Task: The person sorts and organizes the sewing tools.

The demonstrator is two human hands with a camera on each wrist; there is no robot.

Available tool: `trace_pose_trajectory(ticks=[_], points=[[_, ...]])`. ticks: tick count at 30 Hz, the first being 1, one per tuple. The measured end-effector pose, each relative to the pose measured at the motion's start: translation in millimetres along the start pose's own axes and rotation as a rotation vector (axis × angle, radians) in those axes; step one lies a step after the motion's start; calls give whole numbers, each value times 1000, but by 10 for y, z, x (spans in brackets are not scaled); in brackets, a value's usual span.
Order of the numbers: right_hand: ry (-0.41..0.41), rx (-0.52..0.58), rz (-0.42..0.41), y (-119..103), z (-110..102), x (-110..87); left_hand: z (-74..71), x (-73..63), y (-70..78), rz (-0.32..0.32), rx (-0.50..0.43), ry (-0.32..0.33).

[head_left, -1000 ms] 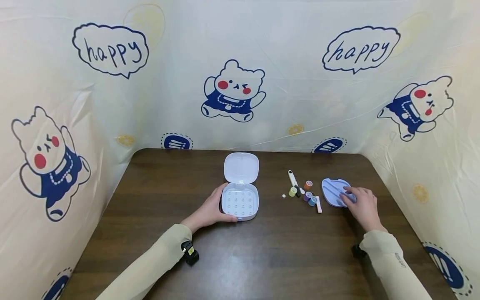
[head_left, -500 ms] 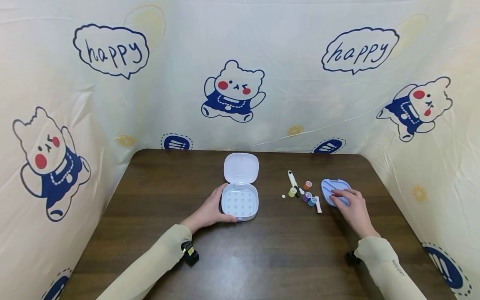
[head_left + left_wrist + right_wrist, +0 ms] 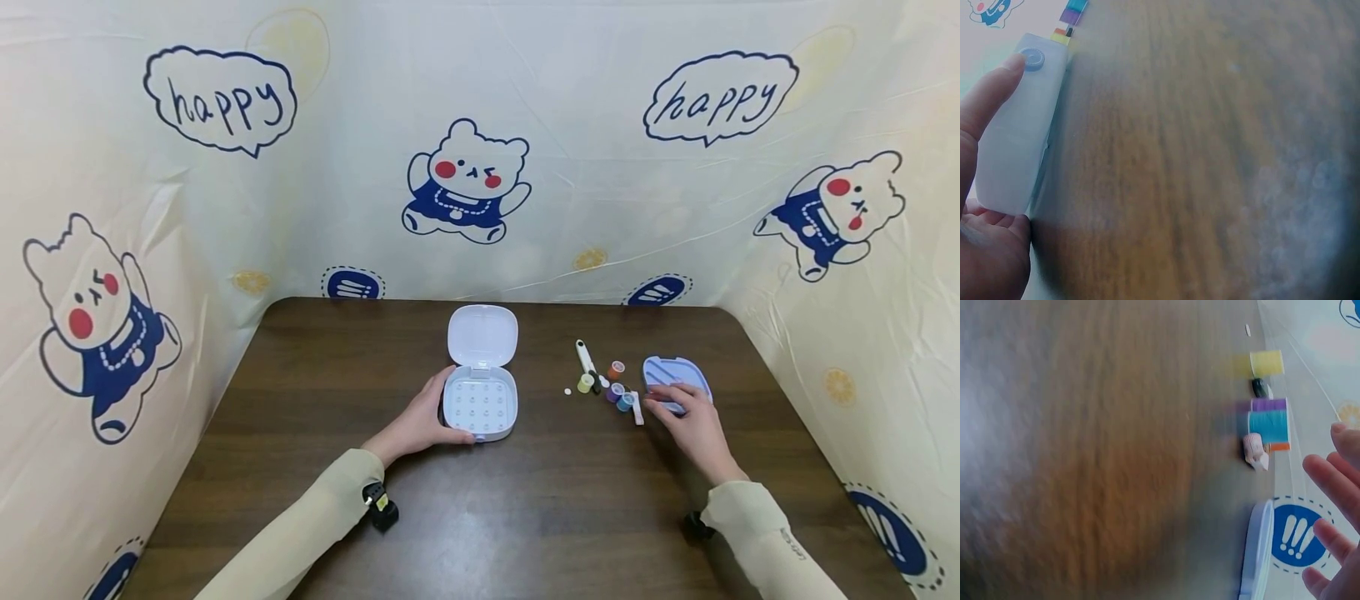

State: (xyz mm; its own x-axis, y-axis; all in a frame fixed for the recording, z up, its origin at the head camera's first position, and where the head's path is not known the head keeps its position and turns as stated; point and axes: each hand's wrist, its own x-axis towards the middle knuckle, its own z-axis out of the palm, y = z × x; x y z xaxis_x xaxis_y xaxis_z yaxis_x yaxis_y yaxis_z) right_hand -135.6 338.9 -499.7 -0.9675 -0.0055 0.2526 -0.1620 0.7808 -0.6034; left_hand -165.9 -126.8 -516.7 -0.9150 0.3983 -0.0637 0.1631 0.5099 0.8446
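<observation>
My left hand [image 3: 418, 423] holds a pale sewing box [image 3: 481, 434] by its left side, the thumb lying at the front latch. The box stands with its lid [image 3: 482, 335] up, and rows of small pegs show inside it. In the left wrist view the thumb touches the round latch button [image 3: 1033, 59]. My right hand [image 3: 693, 427] is over the near part of a light blue tray [image 3: 693, 377]. In the right wrist view its fingers are spread apart with nothing between them, above the tray edge [image 3: 1256, 553].
Left of the tray lie thread spools: yellow [image 3: 585, 383], orange [image 3: 617, 370], purple [image 3: 615, 392] and blue [image 3: 626, 402]. Among them are a white-handled tool [image 3: 584, 356], a small black piece [image 3: 596, 385] and a pinkish-white piece [image 3: 637, 409]. A white dot-like piece [image 3: 567, 392] lies further left.
My right hand has moved left over the tray, from its right edge to its near left part. The left hand and the box have stayed in place.
</observation>
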Motion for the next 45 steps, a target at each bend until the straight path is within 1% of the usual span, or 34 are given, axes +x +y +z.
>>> trace_pose_trajectory(ticks=[4,7,12,19,32,45], points=[[-19,20,-21,-32,52,-11,-3,2,-4,6,-4,-1],[-19,21,-25,-61,86,-21,-3,0,-5,5,-3,-2],[-34,20,7,-68,132,-29,2,1,-3,-3,2,-4],[-8,1,2,-98,188,-30,4,5,-9,-2,-3,0],[-88,-30,42,-108,203,55,5,17,-16,2,-5,-1],[-84,-29,29,-75,252,102,5,20,-26,16,18,4]])
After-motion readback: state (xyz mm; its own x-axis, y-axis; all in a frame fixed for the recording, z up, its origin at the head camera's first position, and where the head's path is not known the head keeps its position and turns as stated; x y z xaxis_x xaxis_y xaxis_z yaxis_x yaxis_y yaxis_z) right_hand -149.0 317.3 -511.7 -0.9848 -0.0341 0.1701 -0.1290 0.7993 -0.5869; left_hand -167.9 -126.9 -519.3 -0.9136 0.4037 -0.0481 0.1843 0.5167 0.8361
